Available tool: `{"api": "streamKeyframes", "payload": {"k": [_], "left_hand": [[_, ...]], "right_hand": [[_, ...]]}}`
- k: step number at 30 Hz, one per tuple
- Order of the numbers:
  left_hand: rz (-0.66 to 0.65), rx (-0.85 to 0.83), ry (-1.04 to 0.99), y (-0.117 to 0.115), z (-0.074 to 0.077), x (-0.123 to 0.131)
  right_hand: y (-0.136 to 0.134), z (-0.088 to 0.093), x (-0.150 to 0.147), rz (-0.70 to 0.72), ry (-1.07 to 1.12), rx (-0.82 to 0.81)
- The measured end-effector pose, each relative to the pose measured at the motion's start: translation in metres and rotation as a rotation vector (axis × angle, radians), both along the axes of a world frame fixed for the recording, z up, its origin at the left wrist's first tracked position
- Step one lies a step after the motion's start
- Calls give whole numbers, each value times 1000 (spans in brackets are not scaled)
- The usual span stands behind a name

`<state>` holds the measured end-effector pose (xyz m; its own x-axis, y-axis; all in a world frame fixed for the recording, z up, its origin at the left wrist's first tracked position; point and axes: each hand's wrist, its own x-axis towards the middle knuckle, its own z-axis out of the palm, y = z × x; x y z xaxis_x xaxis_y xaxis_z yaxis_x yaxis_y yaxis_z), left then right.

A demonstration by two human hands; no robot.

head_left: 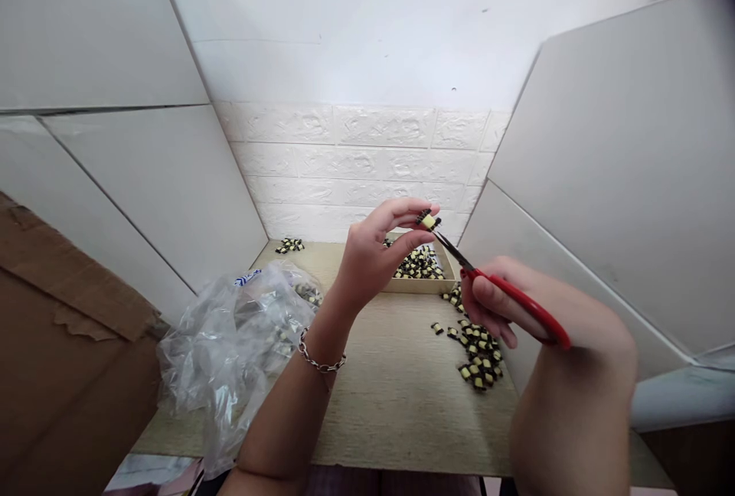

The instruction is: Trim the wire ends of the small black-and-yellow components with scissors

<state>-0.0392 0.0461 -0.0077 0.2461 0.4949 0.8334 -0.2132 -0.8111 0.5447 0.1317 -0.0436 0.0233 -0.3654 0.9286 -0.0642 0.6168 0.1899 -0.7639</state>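
Note:
My left hand (387, 239), with a chain bracelet on its wrist, pinches a small yellow-and-black piece (428, 221) between thumb and fingers. It is held above a shallow box (422, 286) full of similar pieces. My right hand (494, 293) grips a pair of scissors with red handles (525, 303). The dark blades point up and left, their tips at the lower edge of the held piece. Whether the tips touch it I cannot tell. What exactly the piece is does not show.
A pile of similar pieces (481, 354) lies on the table (396, 389) below my right hand. A few more (290, 246) sit at the back left. A clear plastic bag (235, 358) with pieces inside lies at left, beside a cardboard box (69, 358). Walls enclose the back and sides.

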Motion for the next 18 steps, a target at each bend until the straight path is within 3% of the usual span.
{"api": "streamKeyframes", "payload": {"k": [9,18], "left_hand": [[4,18,24,-1,-1,0],[7,23,71,1,-1,-1]], "right_hand": [[-1,3,-2,-26,29,17],[1,1,1,-43,14,-68]]}}
